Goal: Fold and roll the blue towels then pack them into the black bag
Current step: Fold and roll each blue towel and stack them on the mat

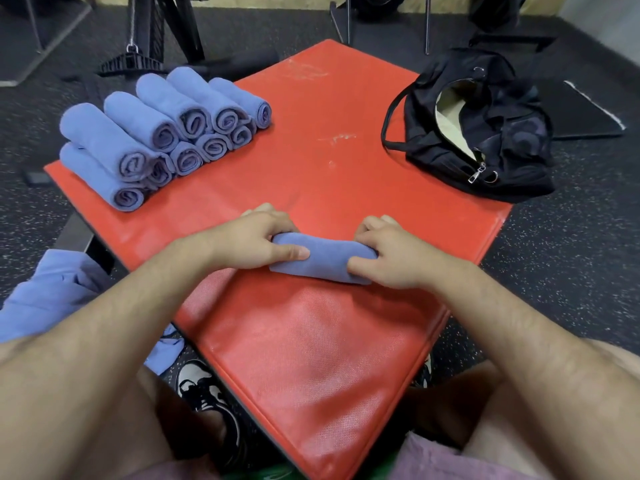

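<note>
Left hand [252, 237] and right hand [394, 258] are each curling fingers round one towel end; the red mat [311, 358] is carrying the rolled-towel stack [166, 129] at back left, the open black bag [512, 157] at back right, and the gripped rolled towel [323, 259] centrally

Soft cloth, grained mat, speckled floor
The towel [322, 259] and the rolls [162, 133] are soft, matt, finely napped cloth. The red mat [311, 358] has a fine woven grain, a slight sheen and pale scuffs. The bag [512, 140] is matt black fabric with a shiny metal zip pull [476, 173]. The floor [561, 244] looks matt and grainy.
</note>
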A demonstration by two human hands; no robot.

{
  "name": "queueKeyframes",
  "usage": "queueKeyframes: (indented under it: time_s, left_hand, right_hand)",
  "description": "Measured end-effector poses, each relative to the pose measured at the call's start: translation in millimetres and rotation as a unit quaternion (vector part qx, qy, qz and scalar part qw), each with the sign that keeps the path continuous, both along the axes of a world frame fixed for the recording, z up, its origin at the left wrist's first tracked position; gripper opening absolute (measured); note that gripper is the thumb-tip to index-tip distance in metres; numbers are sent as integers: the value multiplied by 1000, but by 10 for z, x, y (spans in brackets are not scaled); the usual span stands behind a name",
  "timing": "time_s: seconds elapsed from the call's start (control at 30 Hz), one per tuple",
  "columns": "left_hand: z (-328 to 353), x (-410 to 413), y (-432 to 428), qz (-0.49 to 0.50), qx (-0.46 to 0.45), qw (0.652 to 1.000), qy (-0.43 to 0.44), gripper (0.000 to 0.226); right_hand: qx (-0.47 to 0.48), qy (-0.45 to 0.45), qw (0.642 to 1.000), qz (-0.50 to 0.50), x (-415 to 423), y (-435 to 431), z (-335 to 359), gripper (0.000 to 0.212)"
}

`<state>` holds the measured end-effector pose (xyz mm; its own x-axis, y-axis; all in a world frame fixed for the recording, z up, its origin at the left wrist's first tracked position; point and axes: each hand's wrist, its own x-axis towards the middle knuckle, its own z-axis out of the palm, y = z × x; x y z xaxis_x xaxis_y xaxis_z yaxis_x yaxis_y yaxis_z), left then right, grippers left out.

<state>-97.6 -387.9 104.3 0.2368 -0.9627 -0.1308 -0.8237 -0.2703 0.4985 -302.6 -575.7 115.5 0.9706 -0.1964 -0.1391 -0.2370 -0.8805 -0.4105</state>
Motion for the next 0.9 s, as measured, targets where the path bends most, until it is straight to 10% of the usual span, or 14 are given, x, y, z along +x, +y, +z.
queueKeyframes:
  time_s: [0.17, 0.33, 0.7, 0.9]
  left_hand:
    - [-22, -141, -95, -16, -137, 984, -108, 36]
    - [-64, -212, -134, -31, -85, 980, -176, 55]
    - [16, -283, -240, -56, -54, 976, -202, 69]
    - [285, -292, -233, 116, -169, 967, -151, 60]
  right_hand:
    - [-65, -125, 990, -12, 12, 66, 10, 32]
    - [-153, -28, 987, 25, 36, 45, 61, 65]
    - [-144, -43, 989, 7, 198, 62, 123, 45]
    - [-111, -298, 936, -153, 225, 146, 240, 54]
